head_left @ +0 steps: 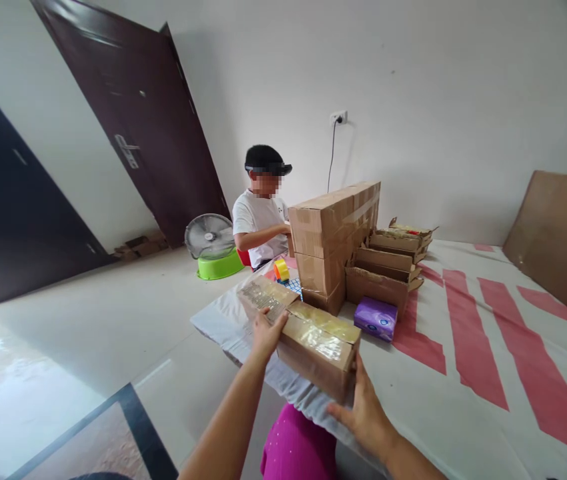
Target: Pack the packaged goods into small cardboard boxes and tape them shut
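Observation:
A long cardboard box [319, 337] lies near the table's front edge, with shiny clear tape across its top. A seam crosses the top, and I cannot tell whether this is one box or two end to end. My left hand [267, 335] grips its near side by the seam, thumb and a finger over the top edge. Around the right end, my right hand [366, 407] has its fingers on the end face and its thumb low at the front. Just behind the box sits a purple packet [375, 319].
Taped boxes form a stacked wall [333, 230]. Open cartons [378, 283] stand to its right. A yellow tape roll [281, 270] lies near a seated person [259, 223] in a cap. A fan [209, 237] and a green basin [219, 266] are on the floor. A large cardboard sheet [558, 247] leans right.

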Demonstrator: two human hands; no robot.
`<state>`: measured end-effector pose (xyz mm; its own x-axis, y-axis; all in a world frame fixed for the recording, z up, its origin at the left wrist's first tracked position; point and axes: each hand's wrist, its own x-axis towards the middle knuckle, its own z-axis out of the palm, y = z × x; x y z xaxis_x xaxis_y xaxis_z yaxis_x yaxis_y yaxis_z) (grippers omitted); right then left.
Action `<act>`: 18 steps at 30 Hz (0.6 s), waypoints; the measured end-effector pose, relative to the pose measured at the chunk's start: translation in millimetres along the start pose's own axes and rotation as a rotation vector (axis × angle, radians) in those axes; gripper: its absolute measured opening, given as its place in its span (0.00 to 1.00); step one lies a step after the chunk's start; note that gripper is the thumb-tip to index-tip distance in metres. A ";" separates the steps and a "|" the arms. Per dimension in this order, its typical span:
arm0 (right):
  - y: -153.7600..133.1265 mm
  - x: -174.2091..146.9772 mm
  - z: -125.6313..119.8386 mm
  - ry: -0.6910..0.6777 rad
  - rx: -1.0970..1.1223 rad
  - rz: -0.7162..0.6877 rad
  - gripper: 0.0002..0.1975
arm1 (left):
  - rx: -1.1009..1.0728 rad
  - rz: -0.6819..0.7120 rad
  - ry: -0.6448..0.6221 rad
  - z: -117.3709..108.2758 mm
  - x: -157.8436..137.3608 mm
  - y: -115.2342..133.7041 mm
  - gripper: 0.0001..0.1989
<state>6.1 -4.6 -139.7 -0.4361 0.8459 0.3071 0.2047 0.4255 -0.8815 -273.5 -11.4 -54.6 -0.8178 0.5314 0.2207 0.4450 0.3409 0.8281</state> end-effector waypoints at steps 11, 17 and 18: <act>15.6 -20.2 -64.3 0.114 -0.037 0.023 0.39 | -0.101 0.046 -0.094 34.2 -96.5 25.4 0.31; 13.0 -45.8 -87.7 0.247 -0.141 0.018 0.39 | -0.292 0.143 -0.379 37.6 -141.3 31.1 0.29; 14.3 -52.7 -94.1 0.294 -0.174 0.030 0.40 | -0.325 0.156 -0.425 39.7 -150.6 33.6 0.30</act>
<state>114.5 -12.8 -134.7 -0.1618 0.9047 0.3941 0.3711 0.4259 -0.8252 -120.9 -49.2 -80.4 -0.5022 0.8455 0.1814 0.3586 0.0127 0.9334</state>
